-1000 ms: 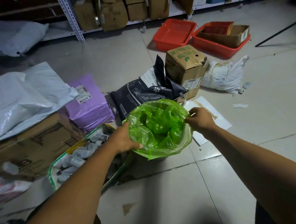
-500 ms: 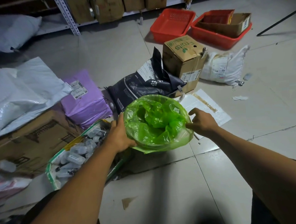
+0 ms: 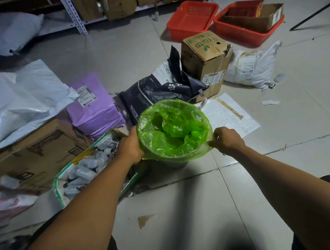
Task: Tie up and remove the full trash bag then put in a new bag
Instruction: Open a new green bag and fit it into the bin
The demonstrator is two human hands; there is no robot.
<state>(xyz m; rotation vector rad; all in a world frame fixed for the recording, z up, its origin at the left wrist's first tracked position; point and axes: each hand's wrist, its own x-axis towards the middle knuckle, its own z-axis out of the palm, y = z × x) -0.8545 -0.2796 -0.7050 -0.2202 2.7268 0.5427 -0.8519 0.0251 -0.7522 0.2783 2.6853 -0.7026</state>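
A translucent green trash bag [image 3: 172, 136] lines a round dark bin [image 3: 168, 164] that stands on the tiled floor in front of me. The bag's edge is folded over the bin's rim, and loose plastic is crumpled inside. My left hand [image 3: 130, 146] presses against the bag on the bin's left side, fingers wrapped around the rim. At the right side my right hand [image 3: 227, 139] pinches the bag's hem, pulled slightly outward. Most of the bin's wall is hidden under the plastic.
A green-edged box of small bottles [image 3: 86, 167] sits just left of the bin. Behind it lie a black pet-food sack [image 3: 158, 92], a purple parcel [image 3: 94, 111], a cardboard fruit box [image 3: 204, 61] and printed paper [image 3: 228, 115]. Red baskets [image 3: 193, 18] and shelving stand farther back.
Both hands have slid down the outside of the bin, drawing the green bag's edge lower over the rim. My right hand went from the top edge to the right side.
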